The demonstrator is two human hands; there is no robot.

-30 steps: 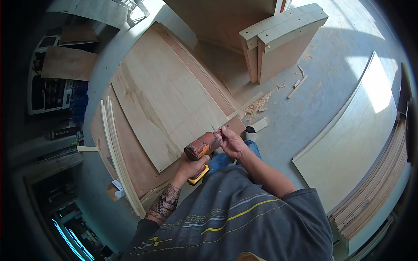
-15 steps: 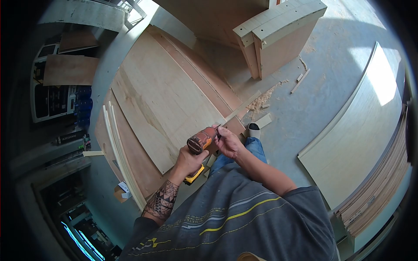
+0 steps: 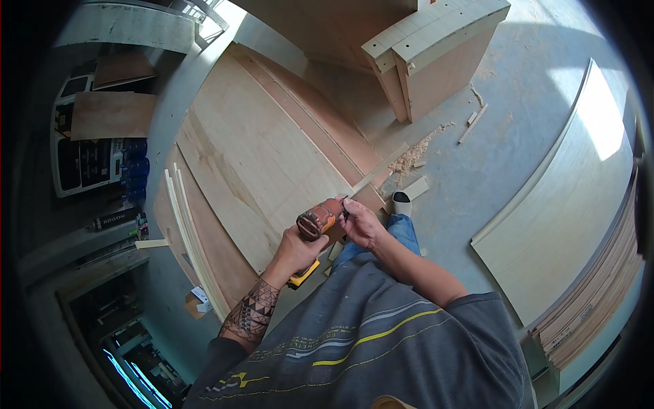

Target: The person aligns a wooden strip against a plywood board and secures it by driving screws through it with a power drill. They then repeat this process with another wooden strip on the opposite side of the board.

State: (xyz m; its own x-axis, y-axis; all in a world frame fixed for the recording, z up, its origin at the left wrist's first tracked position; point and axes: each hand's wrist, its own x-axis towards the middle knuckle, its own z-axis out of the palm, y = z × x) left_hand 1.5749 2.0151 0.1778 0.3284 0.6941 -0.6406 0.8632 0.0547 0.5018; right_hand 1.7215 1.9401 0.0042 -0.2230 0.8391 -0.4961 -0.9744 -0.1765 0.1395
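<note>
Drifted a touch toward 12 o'clock, drill [image 3: 317, 221] at mid-view over plywood [image 3: 266, 157] edge, left hand [image 3: 296, 251] fingers wrapped round grip, right hand [image 3: 361, 225] fingers pinching its nose at 3 o'clock; heavy, rigid, best held by handle.

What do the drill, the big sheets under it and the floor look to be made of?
Drill, gripped in the left hand: moulded plastic by the look, with a dusty orange-red shell and a yellow base. Sheets: probably thin plywood, pale and unfinished, with broad grain figure and bare edges. Floor: likely bare concrete, grey and matte, strewn with sawdust.
</note>
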